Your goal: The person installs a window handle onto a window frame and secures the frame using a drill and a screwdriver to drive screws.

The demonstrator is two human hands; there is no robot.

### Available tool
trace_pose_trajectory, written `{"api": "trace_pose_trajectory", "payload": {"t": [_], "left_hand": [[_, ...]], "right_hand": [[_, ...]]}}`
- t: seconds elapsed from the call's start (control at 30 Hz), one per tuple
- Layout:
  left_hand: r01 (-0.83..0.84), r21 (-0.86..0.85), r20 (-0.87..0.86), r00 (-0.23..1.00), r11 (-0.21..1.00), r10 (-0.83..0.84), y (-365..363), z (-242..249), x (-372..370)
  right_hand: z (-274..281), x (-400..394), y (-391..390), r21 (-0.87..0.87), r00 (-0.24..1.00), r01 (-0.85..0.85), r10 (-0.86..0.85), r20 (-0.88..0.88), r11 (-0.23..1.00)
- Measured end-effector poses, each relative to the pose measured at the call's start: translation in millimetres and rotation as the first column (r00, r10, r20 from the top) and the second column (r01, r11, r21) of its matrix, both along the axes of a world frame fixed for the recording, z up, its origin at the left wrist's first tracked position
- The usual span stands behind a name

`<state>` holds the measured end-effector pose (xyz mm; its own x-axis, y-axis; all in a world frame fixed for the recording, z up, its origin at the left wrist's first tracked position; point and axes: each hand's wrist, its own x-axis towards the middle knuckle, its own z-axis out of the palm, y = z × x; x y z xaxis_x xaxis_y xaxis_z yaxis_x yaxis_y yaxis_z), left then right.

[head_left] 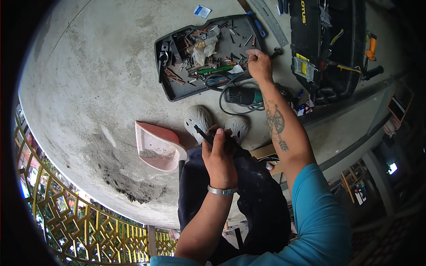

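- A thin dark tool (203, 134) is being gripped in the closed left hand (218, 155), held above the lap near the grey shoes (198, 119).
- A small object, too small to be identified, is being pinched between the fingertips of the right hand (258, 64) at the right edge of the black parts tray (177, 91).
- Screws, bits and other small hardware are being held in that tray, lying on the concrete floor (88, 80).
- A green power tool (243, 95) with a coiled cord is lying just beside the tray.
- A pink dustpan (156, 146) is resting left of the shoes.
- A black toolbox (330, 44) is standing open at the right.

Pink dustpan (156, 148), black tray (177, 91), green-and-black power tool (244, 95), gold lattice railing (84, 226).
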<state>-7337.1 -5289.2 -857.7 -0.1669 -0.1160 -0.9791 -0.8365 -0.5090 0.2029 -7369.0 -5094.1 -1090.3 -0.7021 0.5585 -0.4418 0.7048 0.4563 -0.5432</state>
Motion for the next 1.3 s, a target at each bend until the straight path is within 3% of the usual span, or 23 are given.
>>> {"api": "trace_pose_trajectory", "payload": {"t": [0.07, 0.13, 0.27, 0.47, 0.57, 0.67, 0.7, 0.73, 0.8, 0.9, 0.93, 0.97, 1.0, 1.03, 1.07, 1.13, 1.3], "left_hand": [[0.012, 0.018, -0.014, 1.000, 1.000, -0.012, 0, -1, 0], [0.005, 0.018, -0.020, 1.000, 1.000, -0.005, -2, -2, 1], [-0.007, 0.021, -0.016, 1.000, 1.000, 0.007, -3, -1, 1], [-0.017, 0.022, -0.017, 1.000, 1.000, 0.017, -4, -1, 2], [-0.003, 0.041, -0.029, 1.000, 0.999, 0.005, -7, 0, -1], [-0.024, 0.039, -0.022, 0.999, 0.999, 0.024, -7, 0, -2], [-0.024, 0.034, -0.020, 0.999, 0.999, 0.024, -8, 0, -2], [-0.022, 0.030, -0.018, 1.000, 0.999, 0.022, -8, 0, -3], [-0.022, 0.029, -0.018, 1.000, 0.999, 0.022, -8, 0, -5], [-0.017, 0.054, -0.014, 1.000, 0.998, 0.018, -9, 1, -5], [-0.014, 0.058, -0.015, 1.000, 0.998, 0.015, -9, 2, -5], [-0.010, 0.059, -0.016, 1.000, 0.998, 0.011, -9, 2, -5], [-0.013, 0.059, -0.018, 1.000, 0.998, 0.014, -8, 3, -6], [-0.011, 0.062, -0.011, 1.000, 0.998, 0.012, -8, 3, -7], [-0.009, 0.064, -0.003, 1.000, 0.998, 0.009, -8, 4, -7], [-0.020, 0.063, -0.010, 1.000, 0.998, 0.021, -9, 3, -7], [-0.041, 0.071, -0.006, 0.999, 0.997, 0.041, -10, 3, -7]], "right_hand": [[-11, 7, 1, 0.042, 0.999, -0.046, 0.046, -0.005, 0.998], [-11, 10, -1, 0.187, 0.989, -0.067, 0.040, 0.146, 0.980], [0, 10, -6, 0.174, 0.956, -0.098, 0.044, 0.289, 0.980], [11, -1, -18, 0.223, 0.847, -0.046, -0.081, 0.526, 0.974], [-5, 4, -14, 0.124, 0.778, -0.036, -0.050, 0.626, 0.992], [-26, 5, -16, 0.059, 0.878, -0.094, 0.055, 0.475, 0.994], [-19, -1, -17, -0.279, 0.933, 0.270, -0.178, 0.314, 0.922], [-8, -8, -18, -0.611, 0.861, 0.494, -0.448, 0.242, 0.619], [9, -21, -21, -0.604, 0.849, 0.502, -0.485, 0.210, 0.619], [2, -16, -15, -0.425, 0.934, 0.354, -0.288, 0.214, 0.833], [-1, -9, -15, -0.420, 0.934, 0.352, -0.286, 0.213, 0.837], [-4, -2, -17, -0.246, 0.986, 0.067, -0.026, 0.166, 0.967], [-1, 1, -20, -0.057, 0.955, -0.236, 0.242, 0.170, 0.970], [1, 3, -23, -0.138, 0.917, -0.213, 0.246, 0.313, 0.967], [3, 7, -28, -0.140, 0.917, -0.215, 0.249, 0.312, 0.966], [8, 13, -38, -0.045, 0.814, -0.391, 0.368, 0.450, 0.919], [1, 11, -56, 0.015, 0.811, -0.460, 0.413, 0.414, 0.888]]}}
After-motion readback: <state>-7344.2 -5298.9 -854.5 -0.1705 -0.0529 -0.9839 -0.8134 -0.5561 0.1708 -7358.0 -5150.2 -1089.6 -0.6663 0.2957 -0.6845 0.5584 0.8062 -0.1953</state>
